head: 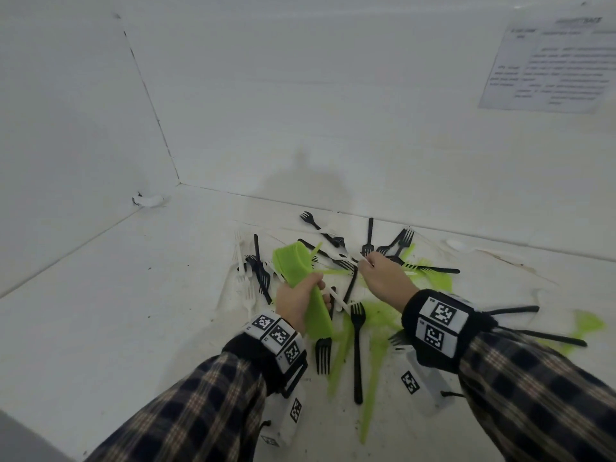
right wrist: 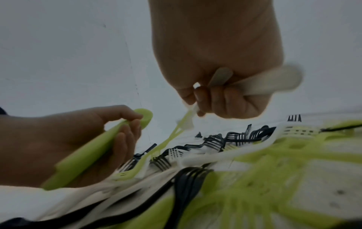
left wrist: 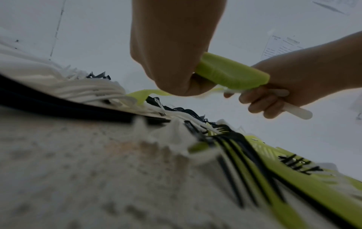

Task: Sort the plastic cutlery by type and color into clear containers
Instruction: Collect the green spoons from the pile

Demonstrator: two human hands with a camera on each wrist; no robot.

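Centrally, a thick stack of smooth lime-green plastic cutlery is gripped in the curled left hand. White plastic spoons are clenched in the right hand, over thin black forks, white and green pieces scattered on the speckled white table.

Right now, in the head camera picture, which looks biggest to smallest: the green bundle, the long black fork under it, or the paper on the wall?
1. Paper on the wall
2. Green bundle and long black fork: too alike to rank.
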